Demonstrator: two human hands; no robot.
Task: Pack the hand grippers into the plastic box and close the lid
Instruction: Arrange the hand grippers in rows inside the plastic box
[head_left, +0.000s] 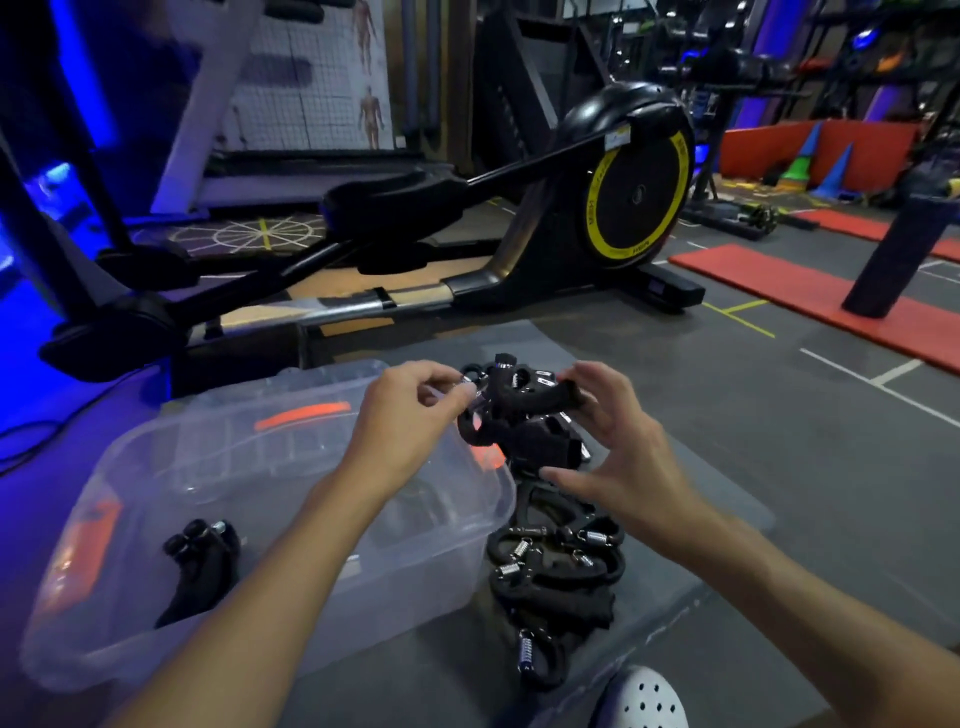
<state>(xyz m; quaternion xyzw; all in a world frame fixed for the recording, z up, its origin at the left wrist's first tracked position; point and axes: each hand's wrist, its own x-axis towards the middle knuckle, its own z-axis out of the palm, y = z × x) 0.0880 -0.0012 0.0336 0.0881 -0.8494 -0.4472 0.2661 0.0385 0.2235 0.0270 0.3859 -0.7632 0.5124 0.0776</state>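
I see both of my hands raised above a gym floor (779, 441), sharing one black hand gripper (524, 400). My left hand (410, 415) pinches its metal spring end with closed fingertips; my right hand (613, 421) cups the padded handle, fingers loosely curled around it. The gripper's long axis runs roughly left to right between them. The clear plastic box (457, 530) sits open just left of and below the held gripper, nearer my left hand, so I judge the next move goes left and down. One gripper in the box (202, 566) lies near its front left corner. A pile of grippers (556, 561) rests on the floor against the box's right side. I can read no labels clearly.
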